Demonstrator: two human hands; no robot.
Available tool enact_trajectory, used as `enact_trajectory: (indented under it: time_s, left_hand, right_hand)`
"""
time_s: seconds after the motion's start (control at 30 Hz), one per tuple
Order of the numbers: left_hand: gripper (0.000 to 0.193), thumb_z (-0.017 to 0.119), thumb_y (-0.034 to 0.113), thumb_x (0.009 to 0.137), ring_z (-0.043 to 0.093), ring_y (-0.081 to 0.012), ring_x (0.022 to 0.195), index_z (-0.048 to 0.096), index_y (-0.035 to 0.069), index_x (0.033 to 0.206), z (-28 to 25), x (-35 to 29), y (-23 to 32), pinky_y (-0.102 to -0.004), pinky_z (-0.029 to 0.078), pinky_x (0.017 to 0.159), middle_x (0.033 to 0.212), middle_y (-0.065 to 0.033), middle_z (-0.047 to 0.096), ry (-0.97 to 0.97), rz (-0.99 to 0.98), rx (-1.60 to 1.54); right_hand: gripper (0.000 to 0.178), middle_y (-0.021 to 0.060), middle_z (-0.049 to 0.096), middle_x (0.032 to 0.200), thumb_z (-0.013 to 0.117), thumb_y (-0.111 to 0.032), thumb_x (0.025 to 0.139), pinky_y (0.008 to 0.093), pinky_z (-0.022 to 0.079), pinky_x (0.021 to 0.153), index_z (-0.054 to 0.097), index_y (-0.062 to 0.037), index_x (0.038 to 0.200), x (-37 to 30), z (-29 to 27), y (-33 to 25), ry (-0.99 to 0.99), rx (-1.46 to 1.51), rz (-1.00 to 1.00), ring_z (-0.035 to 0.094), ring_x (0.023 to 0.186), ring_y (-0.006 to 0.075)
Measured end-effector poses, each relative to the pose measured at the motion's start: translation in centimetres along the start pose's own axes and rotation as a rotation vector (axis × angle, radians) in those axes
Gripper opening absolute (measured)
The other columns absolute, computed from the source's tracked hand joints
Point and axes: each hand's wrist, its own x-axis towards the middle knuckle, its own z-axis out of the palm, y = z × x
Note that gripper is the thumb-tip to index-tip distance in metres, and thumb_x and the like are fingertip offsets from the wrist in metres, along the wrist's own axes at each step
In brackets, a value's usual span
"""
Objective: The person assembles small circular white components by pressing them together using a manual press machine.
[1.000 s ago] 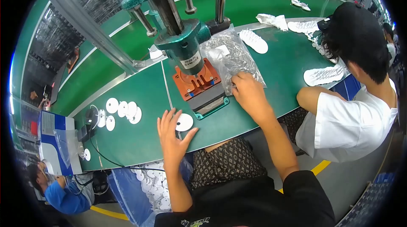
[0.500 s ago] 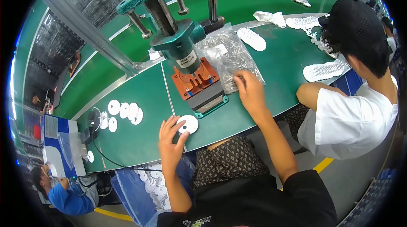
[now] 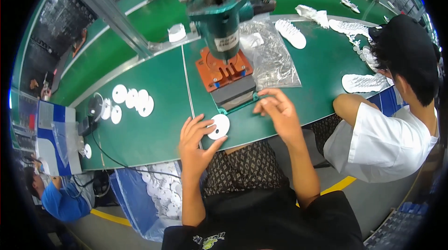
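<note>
My left hand has its fingertips and thumb on the edges of a white round disc with a small dark hole, near the table's front edge. To the right, my right hand hovers over the table with bent fingers, thumb and forefinger close together. Anything pinched there is too small to make out. Just beyond the disc stands a green press over an orange metal fixture on a dark grey block. A clear plastic bag full of small metallic pieces lies right of the press.
Several more white discs lie on the green table at left. A black cable crosses the front edge above a blue-lined container of white discs. At right sits a co-worker beside white lattice-like shoe parts.
My right hand has left the plastic bag and come nearer the disc. My left hand stays at the disc, its fingers now along both edges. The whole view has shifted slightly.
</note>
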Motion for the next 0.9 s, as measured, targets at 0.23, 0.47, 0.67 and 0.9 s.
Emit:
enact_trajectory:
  time_s: [0.23, 0.47, 0.67, 0.9]
  left_hand:
    - [0.034, 0.085, 0.025, 0.069, 0.063, -0.0271, 0.111, 0.065, 0.007, 0.089, 0.7, 1.1, 1.3, -0.0456, 0.042, 0.104, 0.107, -0.0049, 0.069, -0.009, 0.082, 0.047]
    - [0.035, 0.085, 0.026, 0.068, 0.063, -0.0256, 0.111, 0.066, 0.008, 0.091, 0.7, 0.7, 1.3, -0.0448, 0.042, 0.103, 0.108, -0.0035, 0.069, -0.026, 0.054, 0.022]
    - [0.035, 0.086, 0.025, 0.068, 0.063, -0.0254, 0.111, 0.066, 0.008, 0.092, 0.5, 0.9, 1.4, -0.0454, 0.042, 0.102, 0.107, -0.0031, 0.069, -0.034, 0.044, 0.026]
    - [0.034, 0.082, 0.019, 0.068, 0.063, -0.0256, 0.112, 0.067, 0.008, 0.096, 0.8, 0.9, 0.9, -0.0457, 0.042, 0.104, 0.107, -0.0041, 0.07, -0.044, 0.048, 0.021]
  right_hand:
    - [0.01, 0.0095, 0.072, 0.095, 0.066, -0.007, 0.093, 0.0282, 0.052, 0.082, 0.063, 0.0022, 0.097, -1.5, 4.5, 1.1, -0.213, -0.241, -0.182, 0.066, 0.091, 0.0128]
    - [0.009, 0.0105, 0.072, 0.095, 0.067, -0.005, 0.092, 0.0289, 0.053, 0.082, 0.064, 0.003, 0.094, -2.0, 4.3, 0.8, -0.216, -0.118, -0.053, 0.068, 0.09, 0.015]
    - [0.012, 0.0085, 0.07, 0.089, 0.073, -0.009, 0.086, 0.0316, 0.051, 0.074, 0.066, -0.0022, 0.093, -1.9, 5.2, 1.5, -0.134, -0.277, -0.103, 0.067, 0.084, 0.0216]
    - [0.026, 0.0057, 0.068, 0.09, 0.081, -0.011, 0.073, 0.0349, 0.048, 0.069, 0.068, -0.0051, 0.094, -1.2, 6.1, 1.7, -0.113, -0.7, -0.731, 0.063, 0.082, 0.0249]
